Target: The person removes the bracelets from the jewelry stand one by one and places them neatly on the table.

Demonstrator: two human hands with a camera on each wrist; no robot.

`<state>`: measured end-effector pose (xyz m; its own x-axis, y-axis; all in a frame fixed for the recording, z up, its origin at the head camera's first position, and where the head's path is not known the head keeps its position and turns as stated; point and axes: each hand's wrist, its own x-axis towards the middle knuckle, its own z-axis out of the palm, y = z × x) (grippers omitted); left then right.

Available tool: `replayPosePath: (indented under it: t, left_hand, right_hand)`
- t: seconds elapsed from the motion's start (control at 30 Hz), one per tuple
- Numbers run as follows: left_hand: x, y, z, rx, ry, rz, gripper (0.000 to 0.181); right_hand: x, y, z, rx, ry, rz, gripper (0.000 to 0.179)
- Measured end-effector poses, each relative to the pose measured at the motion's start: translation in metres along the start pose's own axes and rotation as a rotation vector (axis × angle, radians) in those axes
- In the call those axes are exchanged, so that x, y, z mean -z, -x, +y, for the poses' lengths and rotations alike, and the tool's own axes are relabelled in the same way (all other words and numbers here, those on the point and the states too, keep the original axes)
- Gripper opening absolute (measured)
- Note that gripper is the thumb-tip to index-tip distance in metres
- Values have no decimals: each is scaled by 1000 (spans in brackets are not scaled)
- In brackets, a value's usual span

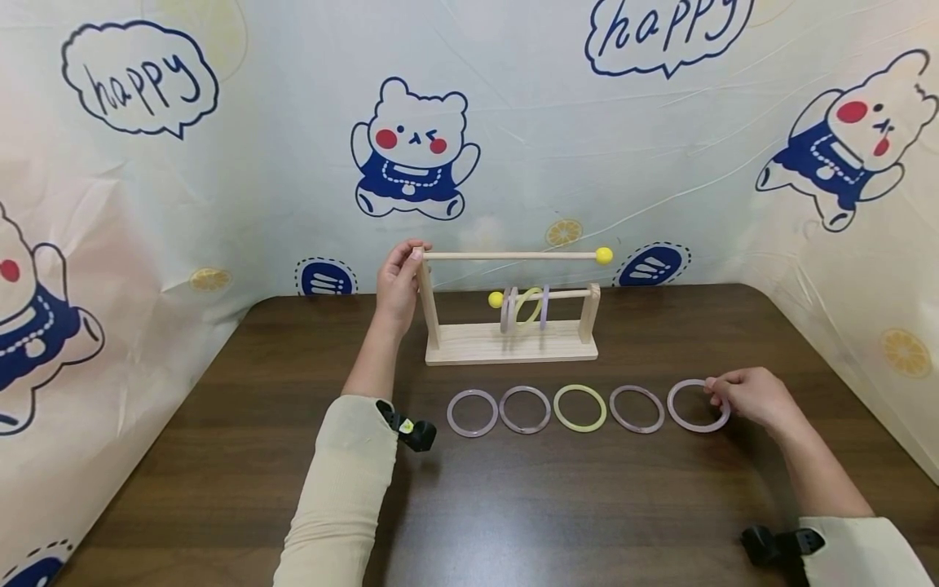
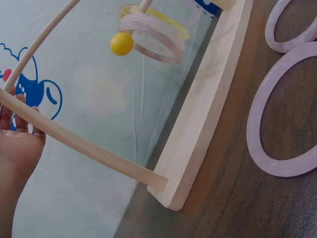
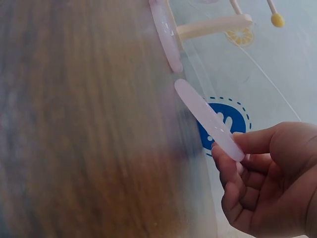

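Note:
My left hand (image 1: 398, 285) grips the top of the left upright (image 1: 429, 302) of a wooden bangle stand (image 1: 477, 351), thumb in front and fingers behind. From that upright a long upper rod (image 1: 513, 256) runs right to a yellow ball (image 1: 604, 256). Several purple and yellow bangles hang on the shorter lower rod (image 1: 572, 294). At the right end of a row on the table, my right hand (image 1: 756, 398) pinches a pale purple bangle (image 3: 208, 119) between thumb and fingers. The right wrist view shows that bangle edge-on and tilted.
Left of the held bangle lie a purple bangle (image 1: 613, 412), a yellow-green bangle (image 1: 579, 428) and two more purple ones, in front of the stand. A dark wooden table (image 1: 513, 505) bears everything. Behind it hangs a printed cloth (image 1: 293, 163) with cartoon bears.

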<state>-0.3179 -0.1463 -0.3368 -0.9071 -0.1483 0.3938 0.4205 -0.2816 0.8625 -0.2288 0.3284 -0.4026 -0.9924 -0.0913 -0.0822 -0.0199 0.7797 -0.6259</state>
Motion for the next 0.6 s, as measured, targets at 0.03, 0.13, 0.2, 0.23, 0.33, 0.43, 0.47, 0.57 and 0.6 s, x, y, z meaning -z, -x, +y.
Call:
replayPosePath:
  t: [0.03,0.13,0.2,0.23,0.33,0.43,0.47,0.57,0.6]
  left_hand:
    - [0,0,0,0,1,1,10]
    - [0,0,1,2,-2,5,10]
    - [0,0,1,5,-3,5,10]
    - [0,0,1,7,-5,5,10]
    - [0,0,1,9,-2,2,10]
    - [1,-1,0,7,7,-2,10]
    - [1,-1,0,6,9,-2,10]
    - [1,-1,0,8,11,-2,10]
    - [1,-1,0,8,10,-2,10]
  right_hand:
    - [0,-1,1,13,34,8,34]
    - [1,-3,2,43,125,22,31]
    - [1,-4,1,47,158,16,29]
    - [1,-4,1,46,168,13,29]
    - [2,-4,2,44,194,2,28]
    - [3,-4,3,42,220,10,30]
    - [3,-4,4,43,233,18,30]
    - [2,-4,5,43,263,47,28]
    - [1,-4,5,43,271,55,27]
